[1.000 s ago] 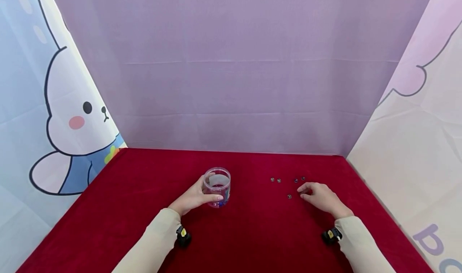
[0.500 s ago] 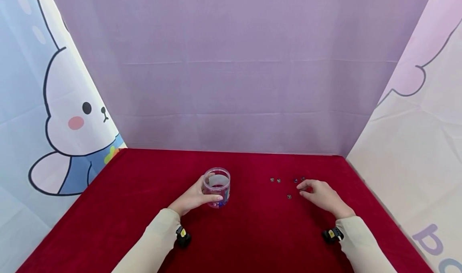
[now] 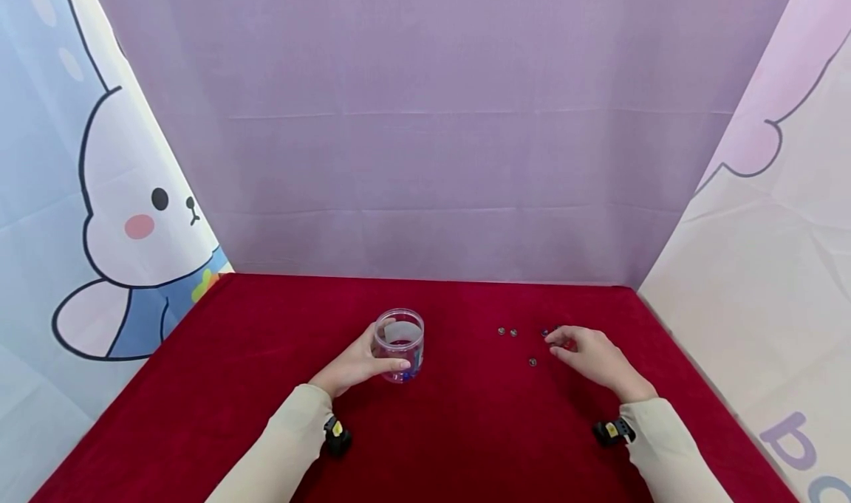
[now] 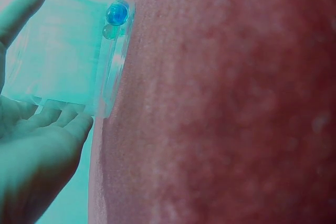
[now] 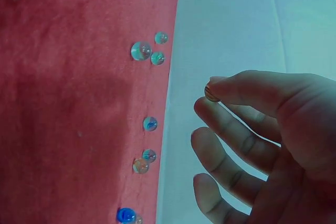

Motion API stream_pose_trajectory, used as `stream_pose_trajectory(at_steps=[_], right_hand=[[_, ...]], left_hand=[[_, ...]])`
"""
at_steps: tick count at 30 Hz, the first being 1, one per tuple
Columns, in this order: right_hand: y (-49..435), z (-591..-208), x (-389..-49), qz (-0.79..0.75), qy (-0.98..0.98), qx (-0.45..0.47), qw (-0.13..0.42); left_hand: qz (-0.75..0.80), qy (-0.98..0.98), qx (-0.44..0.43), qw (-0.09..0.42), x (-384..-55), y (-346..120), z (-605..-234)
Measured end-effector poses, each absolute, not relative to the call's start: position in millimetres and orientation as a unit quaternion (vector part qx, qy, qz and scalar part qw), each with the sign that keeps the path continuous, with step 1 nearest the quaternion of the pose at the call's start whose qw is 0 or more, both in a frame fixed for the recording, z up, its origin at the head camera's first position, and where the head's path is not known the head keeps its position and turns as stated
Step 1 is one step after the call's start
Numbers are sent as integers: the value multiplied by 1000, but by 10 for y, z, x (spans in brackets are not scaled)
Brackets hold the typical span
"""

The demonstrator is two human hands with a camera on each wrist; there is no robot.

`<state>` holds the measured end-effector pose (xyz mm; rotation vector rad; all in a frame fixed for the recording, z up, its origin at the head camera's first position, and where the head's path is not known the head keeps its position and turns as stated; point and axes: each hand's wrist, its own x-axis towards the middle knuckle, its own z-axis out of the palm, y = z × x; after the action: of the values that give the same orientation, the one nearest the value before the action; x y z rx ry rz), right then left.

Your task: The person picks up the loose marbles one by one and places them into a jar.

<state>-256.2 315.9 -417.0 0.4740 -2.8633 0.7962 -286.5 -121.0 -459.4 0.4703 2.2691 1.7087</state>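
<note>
One clear jar (image 3: 404, 352), one glass marble (image 5: 210, 94).
My left hand (image 3: 359, 360) grips the jar, left of the loose marbles (image 5: 150, 124); well apart, my right hand (image 3: 594, 357) pinches the marble above red cloth (image 3: 465, 429).

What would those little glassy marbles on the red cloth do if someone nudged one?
A loose marble would probably roll, being round, though the velvety-looking red cloth might slow it. It may feel slippery, since its surface looks smooth and shiny. It seems easily lifted: the right hand pinches a similar one.
</note>
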Motion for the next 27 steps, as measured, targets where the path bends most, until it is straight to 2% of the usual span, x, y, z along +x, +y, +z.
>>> stream_pose_trajectory(at_steps=[27], right_hand=[[2919, -4029, -2554, 275, -942, 178, 70]], left_hand=[[591, 778, 172, 131, -2862, -1230, -4579]])
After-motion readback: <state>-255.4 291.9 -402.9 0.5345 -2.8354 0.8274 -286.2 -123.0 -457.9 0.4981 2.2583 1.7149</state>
